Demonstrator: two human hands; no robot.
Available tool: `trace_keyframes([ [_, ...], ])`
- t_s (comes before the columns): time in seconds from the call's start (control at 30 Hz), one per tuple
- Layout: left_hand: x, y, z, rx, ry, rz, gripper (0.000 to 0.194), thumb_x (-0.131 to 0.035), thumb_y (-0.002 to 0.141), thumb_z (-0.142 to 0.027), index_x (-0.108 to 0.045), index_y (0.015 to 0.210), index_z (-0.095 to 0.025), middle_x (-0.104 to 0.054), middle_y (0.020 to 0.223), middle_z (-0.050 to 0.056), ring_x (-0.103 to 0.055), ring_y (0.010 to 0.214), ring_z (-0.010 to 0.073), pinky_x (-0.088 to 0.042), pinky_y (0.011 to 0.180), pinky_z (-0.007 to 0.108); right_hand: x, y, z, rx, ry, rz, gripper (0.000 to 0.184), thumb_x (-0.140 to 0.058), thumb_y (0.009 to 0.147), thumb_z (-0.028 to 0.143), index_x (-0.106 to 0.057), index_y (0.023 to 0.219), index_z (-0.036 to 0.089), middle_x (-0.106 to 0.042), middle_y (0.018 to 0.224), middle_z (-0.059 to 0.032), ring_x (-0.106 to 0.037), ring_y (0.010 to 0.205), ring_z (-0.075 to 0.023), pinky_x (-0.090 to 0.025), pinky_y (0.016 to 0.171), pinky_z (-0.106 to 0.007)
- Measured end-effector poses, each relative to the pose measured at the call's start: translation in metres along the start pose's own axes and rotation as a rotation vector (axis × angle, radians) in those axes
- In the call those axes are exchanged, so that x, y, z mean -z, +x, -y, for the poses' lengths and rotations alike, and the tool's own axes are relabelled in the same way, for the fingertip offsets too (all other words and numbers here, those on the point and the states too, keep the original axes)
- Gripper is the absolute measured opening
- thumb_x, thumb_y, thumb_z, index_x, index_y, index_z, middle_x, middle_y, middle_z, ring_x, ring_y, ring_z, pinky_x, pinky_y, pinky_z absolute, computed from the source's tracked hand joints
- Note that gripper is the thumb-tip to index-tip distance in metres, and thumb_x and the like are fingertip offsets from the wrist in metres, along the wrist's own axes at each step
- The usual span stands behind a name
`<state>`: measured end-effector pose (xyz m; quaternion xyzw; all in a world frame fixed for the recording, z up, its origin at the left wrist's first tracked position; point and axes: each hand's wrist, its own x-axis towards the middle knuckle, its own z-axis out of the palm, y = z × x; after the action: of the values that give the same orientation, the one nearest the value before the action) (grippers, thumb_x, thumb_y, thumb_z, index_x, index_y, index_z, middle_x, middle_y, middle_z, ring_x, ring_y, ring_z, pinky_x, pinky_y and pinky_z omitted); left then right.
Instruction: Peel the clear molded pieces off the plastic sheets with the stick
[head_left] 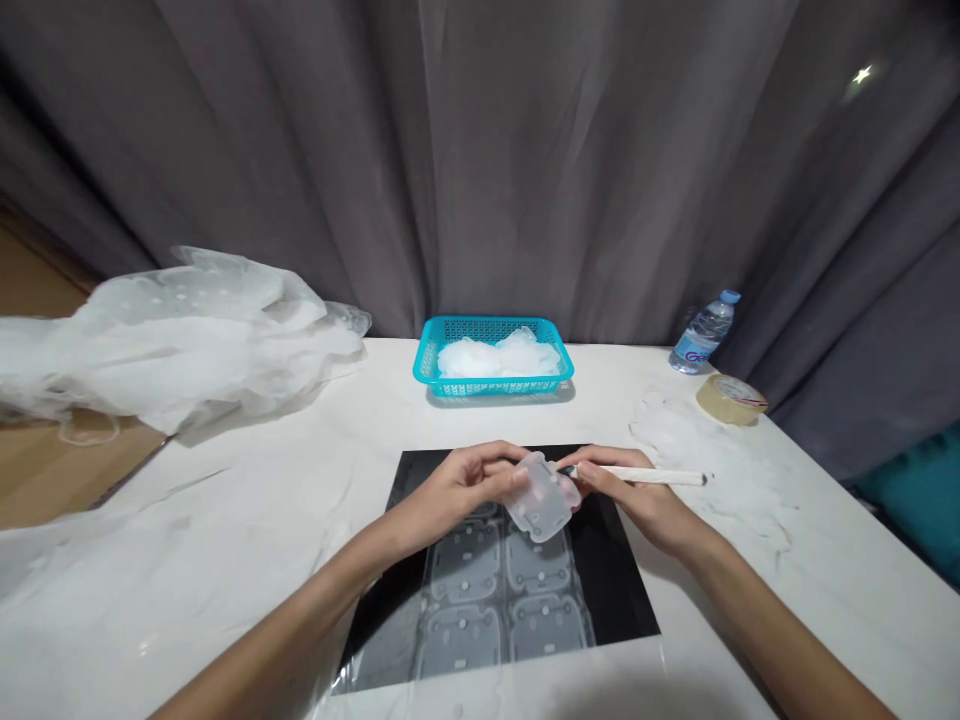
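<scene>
My left fingers (496, 485) pinched the cloudy piece (543, 505) by its left edge, up over the black mat (622, 600); my right fingers (600, 479) gripped the white tool (664, 475), its dark tip by the piece's far edge. I judged the piece light, thin, somewhat bendy and probably slick, so its rim seemed the best hold, pinched gently, clear of the tip.

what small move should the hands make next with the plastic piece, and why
Probably draw the white tool lightly along the edge of the piece: the left hand grips one side of it, while the right hand holds the tool with its dark tip right by that edge. Whether they touch is hard to tell.
</scene>
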<state>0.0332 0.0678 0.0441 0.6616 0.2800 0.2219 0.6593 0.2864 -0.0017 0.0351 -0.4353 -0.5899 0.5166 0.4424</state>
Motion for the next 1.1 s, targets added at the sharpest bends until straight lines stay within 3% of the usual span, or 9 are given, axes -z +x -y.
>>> trace_keyframes([
  [0.13, -0.002, -0.002, -0.003, 0.046, -0.107, 0.083, 0.035, -0.081, 0.091, -0.036, -0.075, 0.119, -0.015, -0.083, 0.1, 0.008, -0.079, 0.091, 0.0229, -0.058, 0.086, 0.033, 0.002, -0.003, -0.004, -0.008, 0.089, -0.034, 0.034, -0.068, 0.1, 0.048, -0.076, 0.12, 0.022, -0.077, 0.088, -0.0045, -0.073, 0.077, -0.0203, -0.059, 0.078, -0.034],
  [0.27, -0.003, -0.006, -0.011, -0.01, -0.065, 0.0, 0.038, -0.082, 0.09, -0.032, -0.074, 0.125, -0.016, -0.085, 0.101, 0.008, -0.08, 0.092, 0.0234, -0.059, 0.084, 0.032, 0.007, -0.005, -0.004, 0.078, 0.075, -0.15, 0.033, -0.062, 0.103, 0.051, -0.074, 0.112, 0.022, -0.071, 0.081, -0.0027, -0.069, 0.068, -0.0178, -0.058, 0.068, -0.031],
  [0.37, -0.001, -0.009, -0.018, -0.054, -0.014, -0.067, 0.039, -0.081, 0.092, -0.032, -0.074, 0.127, -0.016, -0.085, 0.101, 0.008, -0.08, 0.094, 0.024, -0.059, 0.081, 0.031, 0.008, -0.006, -0.001, 0.099, -0.059, -0.2, 0.043, -0.054, 0.106, 0.055, -0.076, 0.101, 0.019, -0.07, 0.081, -0.0048, -0.067, 0.071, -0.0181, -0.057, 0.068, -0.03],
  [0.5, 0.002, -0.011, -0.024, -0.077, 0.023, -0.071, 0.04, -0.079, 0.094, -0.031, -0.073, 0.13, -0.017, -0.084, 0.11, 0.009, -0.079, 0.103, 0.0255, -0.06, 0.086, 0.032, -0.002, -0.007, -0.003, 0.098, -0.131, -0.189, 0.038, -0.062, 0.1, 0.056, -0.076, 0.101, 0.02, -0.07, 0.082, -0.004, -0.065, 0.071, -0.0176, -0.055, 0.069, -0.029],
  [0.6, 0.001, -0.012, -0.028, -0.061, -0.014, -0.046, 0.044, -0.078, 0.094, -0.031, -0.07, 0.136, -0.017, -0.083, 0.114, 0.009, -0.078, 0.108, 0.027, -0.06, 0.094, 0.036, -0.015, -0.009, -0.004, 0.09, -0.115, -0.262, 0.03, -0.07, 0.096, 0.051, -0.075, 0.097, 0.022, -0.069, 0.079, -0.0012, -0.062, 0.068, -0.016, -0.052, 0.066, -0.027],
  [0.73, -0.002, -0.012, -0.031, -0.046, -0.073, -0.02, 0.041, -0.073, 0.099, -0.035, -0.071, 0.136, -0.018, -0.081, 0.121, 0.009, -0.078, 0.107, 0.0257, -0.061, 0.099, 0.039, -0.029, -0.008, -0.003, 0.046, -0.034, -0.373, 0.029, -0.075, 0.092, 0.05, -0.073, 0.087, 0.022, -0.065, 0.072, 0.0011, -0.058, 0.063, -0.0144, -0.048, 0.061, -0.026],
  [0.9, 0.0, -0.01, -0.025, -0.023, -0.087, 0.02, 0.037, -0.071, 0.101, -0.039, -0.073, 0.134, -0.021, -0.078, 0.128, 0.008, -0.076, 0.111, 0.0249, -0.06, 0.102, 0.039, -0.036, -0.007, -0.011, 0.013, 0.123, -0.397, 0.031, -0.074, 0.094, 0.048, -0.07, 0.082, 0.02, -0.059, 0.067, 0.0028, -0.052, 0.058, -0.0112, -0.043, 0.059, -0.025],
  [1.1, -0.002, -0.007, -0.021, 0.044, -0.132, 0.118, 0.043, -0.073, 0.097, -0.047, -0.072, 0.127, -0.017, -0.082, 0.099, 0.009, -0.079, 0.099, 0.0267, -0.062, 0.098, 0.044, -0.033, -0.008, -0.016, 0.055, 0.165, -0.383, 0.031, -0.073, 0.095, 0.048, -0.07, 0.081, 0.02, -0.056, 0.065, 0.0038, -0.049, 0.059, -0.0112, -0.038, 0.061, -0.025],
])
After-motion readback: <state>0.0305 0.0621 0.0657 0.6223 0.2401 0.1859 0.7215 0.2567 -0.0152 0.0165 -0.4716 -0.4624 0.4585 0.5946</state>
